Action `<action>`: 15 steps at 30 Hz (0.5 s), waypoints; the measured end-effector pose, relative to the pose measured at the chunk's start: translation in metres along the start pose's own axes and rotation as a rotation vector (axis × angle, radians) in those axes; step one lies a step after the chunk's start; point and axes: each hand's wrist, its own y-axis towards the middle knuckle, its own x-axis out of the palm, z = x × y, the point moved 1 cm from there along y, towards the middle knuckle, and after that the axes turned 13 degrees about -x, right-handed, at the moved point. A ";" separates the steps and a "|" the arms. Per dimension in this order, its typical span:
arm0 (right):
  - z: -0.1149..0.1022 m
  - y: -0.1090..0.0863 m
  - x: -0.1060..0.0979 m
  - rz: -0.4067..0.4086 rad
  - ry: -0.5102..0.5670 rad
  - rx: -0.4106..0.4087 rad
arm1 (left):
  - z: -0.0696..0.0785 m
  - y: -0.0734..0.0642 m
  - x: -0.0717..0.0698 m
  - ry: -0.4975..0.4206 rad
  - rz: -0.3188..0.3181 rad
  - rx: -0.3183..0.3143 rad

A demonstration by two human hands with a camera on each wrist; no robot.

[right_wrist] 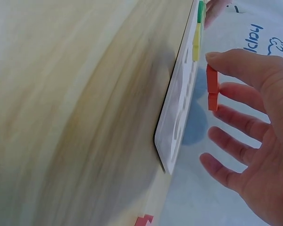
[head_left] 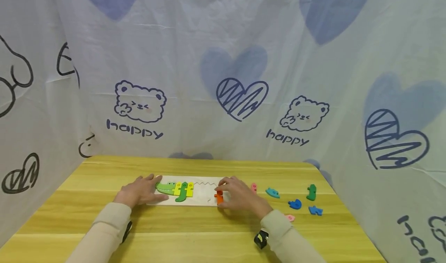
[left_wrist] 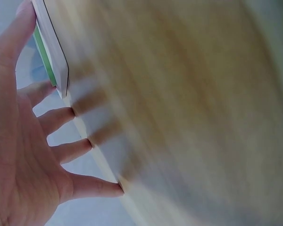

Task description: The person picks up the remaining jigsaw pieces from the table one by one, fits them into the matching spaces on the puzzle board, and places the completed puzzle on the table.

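Fingers on your right hand (head_left: 241, 195) pinch the orange piece (head_left: 219, 196) above the right end of the board (head_left: 203, 193). Your left hand (head_left: 138, 191), fingers spread wide, touches its left end.

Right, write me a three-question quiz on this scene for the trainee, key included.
1. What does the right hand hold? a) blue piece b) orange piece c) pink piece
2. True or false: the left hand is at the end of the board where the crocodile head lies.
3. Fill in: on the board, the curved green piece lies between two ____.

Key: 1. b; 2. true; 3. yellow pieces.
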 end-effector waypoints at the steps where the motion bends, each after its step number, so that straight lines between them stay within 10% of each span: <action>1: 0.000 0.002 0.001 -0.001 0.000 0.000 | 0.000 -0.001 0.000 0.000 0.003 0.002; 15: -0.003 0.029 0.008 0.005 -0.029 -0.034 | 0.001 -0.005 -0.002 -0.009 0.015 0.007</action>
